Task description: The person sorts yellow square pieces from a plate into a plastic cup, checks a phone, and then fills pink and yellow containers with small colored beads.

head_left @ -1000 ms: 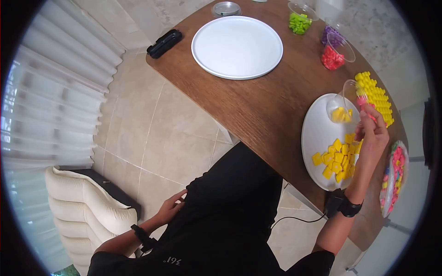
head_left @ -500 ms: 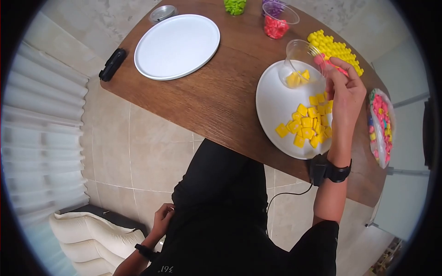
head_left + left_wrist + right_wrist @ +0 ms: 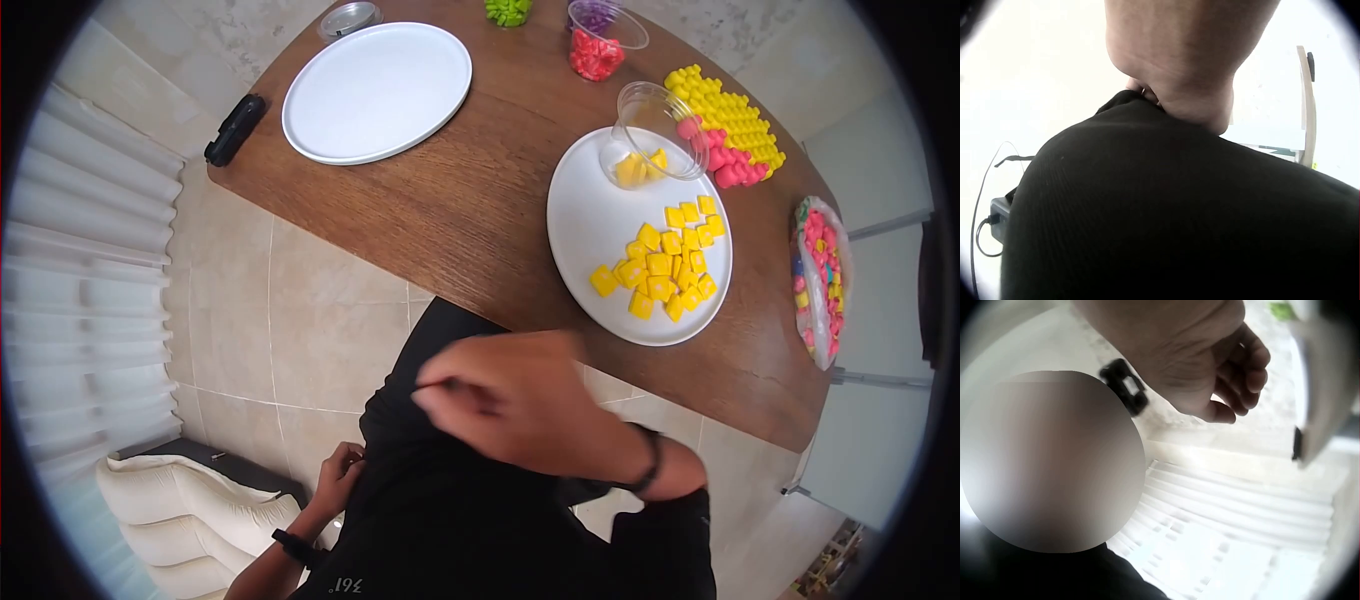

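In the head view my right hand [image 3: 520, 400], blurred, is raised in front of my body, off the table. Its fingers are loosely curled in the right wrist view and hold nothing. My left hand [image 3: 340, 475] rests against my black trouser leg, its fingers partly hidden in the left wrist view. On the right, a white plate [image 3: 578, 225] bears many square yellow pieces [image 3: 660, 265]. A clear plastic cup [image 3: 624, 150] stands at that plate's far edge with a few yellow pieces inside. Beyond it lie yellow knobbly pieces [image 3: 720, 102] beside pink ones [image 3: 735, 168].
A second white plate [image 3: 380, 95] lies on the left of the wooden table [image 3: 480, 215], near a black case [image 3: 236, 130] and a clear lid [image 3: 350, 20]. Cups of red pieces [image 3: 597, 58] and green pieces [image 3: 508, 12] stand behind. At right lies a bag of coloured pieces [image 3: 825, 280].
My right hand has left the plate and clear cup and moved down and left to in front of my body. The left hand stays at the leg. The head view has swung right.
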`<state>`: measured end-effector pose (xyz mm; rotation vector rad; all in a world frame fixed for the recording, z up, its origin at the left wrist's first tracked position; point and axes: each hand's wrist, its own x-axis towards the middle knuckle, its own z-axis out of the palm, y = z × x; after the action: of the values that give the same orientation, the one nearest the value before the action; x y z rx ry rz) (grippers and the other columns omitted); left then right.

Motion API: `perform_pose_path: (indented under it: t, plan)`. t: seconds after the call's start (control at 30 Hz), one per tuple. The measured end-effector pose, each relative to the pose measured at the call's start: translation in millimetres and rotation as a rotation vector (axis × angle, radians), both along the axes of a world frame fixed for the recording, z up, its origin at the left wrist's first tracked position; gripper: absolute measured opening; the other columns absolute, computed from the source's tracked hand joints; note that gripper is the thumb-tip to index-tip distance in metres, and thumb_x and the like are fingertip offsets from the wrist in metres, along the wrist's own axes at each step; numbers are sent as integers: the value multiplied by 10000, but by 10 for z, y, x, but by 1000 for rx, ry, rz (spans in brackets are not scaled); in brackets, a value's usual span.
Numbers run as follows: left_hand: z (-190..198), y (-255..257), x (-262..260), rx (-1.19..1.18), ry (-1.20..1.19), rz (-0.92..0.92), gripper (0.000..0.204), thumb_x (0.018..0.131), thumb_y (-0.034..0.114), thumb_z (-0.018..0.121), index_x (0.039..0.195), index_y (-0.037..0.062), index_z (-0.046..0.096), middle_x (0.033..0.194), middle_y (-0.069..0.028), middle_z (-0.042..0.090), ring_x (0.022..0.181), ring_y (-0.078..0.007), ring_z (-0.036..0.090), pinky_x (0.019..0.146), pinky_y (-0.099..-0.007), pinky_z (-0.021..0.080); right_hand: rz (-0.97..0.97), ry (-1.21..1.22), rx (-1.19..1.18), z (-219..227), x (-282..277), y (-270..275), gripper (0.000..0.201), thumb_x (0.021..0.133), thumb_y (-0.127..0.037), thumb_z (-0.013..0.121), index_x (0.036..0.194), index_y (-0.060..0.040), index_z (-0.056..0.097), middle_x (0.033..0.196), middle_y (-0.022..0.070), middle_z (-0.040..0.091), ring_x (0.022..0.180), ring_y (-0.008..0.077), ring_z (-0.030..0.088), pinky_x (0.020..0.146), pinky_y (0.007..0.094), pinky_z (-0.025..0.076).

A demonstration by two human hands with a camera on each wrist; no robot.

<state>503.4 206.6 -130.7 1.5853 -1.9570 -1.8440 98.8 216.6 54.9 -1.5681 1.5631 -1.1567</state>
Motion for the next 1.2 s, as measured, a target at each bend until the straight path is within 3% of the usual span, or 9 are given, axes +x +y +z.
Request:
perform_pose_path:
  t: [0.03,0.13,0.2,0.3,0.43,0.6,0.83,1.0,1.2]
  plan:
    - [-14,-18,-6,-2,1,0,168,983,69,598,1135,-1,598,934,-95,671,888,-129,647,814,-308,515,135,-63,117,-252,168,-102,67,910,-111,724,910,-45,739,742,119,703,641,240,700,611,343,541]
    - [-56,-134,7,77,-15,-63,232,959,83,570,1179,9,582,942,-96,668,897,-144,634,831,-327,508,411,64,199,-1306,776,-388,181,871,-215,705,872,-38,746,810,188,721,748,382,712,687,476,556]
    - [-130,-189,82,79,-14,-210,264,958,100,541,1206,15,572,955,-89,664,903,-160,623,841,-332,500,563,158,274,-1574,1146,-537,216,823,-237,723,842,-23,751,832,207,729,806,406,721,723,496,562]
    - [-190,-235,83,117,-35,-224,266,960,117,534,1202,14,575,935,-89,662,883,-168,626,838,-333,503,695,232,294,-1773,1513,-556,237,767,-222,751,821,9,754,827,224,732,832,406,733,742,486,573]
    - [-169,-279,49,105,57,-227,232,974,106,527,1170,3,600,915,-88,674,852,-166,626,812,-343,508,762,287,249,-1922,1667,-551,288,701,-211,780,817,52,758,821,239,738,831,415,742,750,485,585]
    - [78,-368,76,33,-20,-461,120,992,63,557,1030,-17,638,860,-132,667,781,-225,645,725,-372,502,828,303,276,-1983,1727,-555,359,684,-280,819,816,49,764,824,234,743,828,411,741,751,480,587]
    - [121,-371,169,14,-1,-516,82,978,32,596,1002,-32,640,853,-158,679,794,-250,673,735,-383,517,899,270,302,-2017,1879,-492,447,668,-372,871,832,33,777,817,222,747,807,408,740,745,471,587]
    - [93,-386,149,57,-5,-358,90,970,0,632,1033,-48,674,884,-164,727,811,-236,746,747,-335,578,863,306,235,-2089,1968,-444,391,670,-332,857,840,13,785,814,203,753,803,389,746,726,461,582]
    - [-32,-641,106,-146,22,-491,83,961,-2,671,1022,-53,692,870,-154,750,749,-228,753,693,-342,593,832,270,242,-2152,2060,-444,263,692,-236,815,820,-10,773,797,184,748,808,375,748,696,460,577]
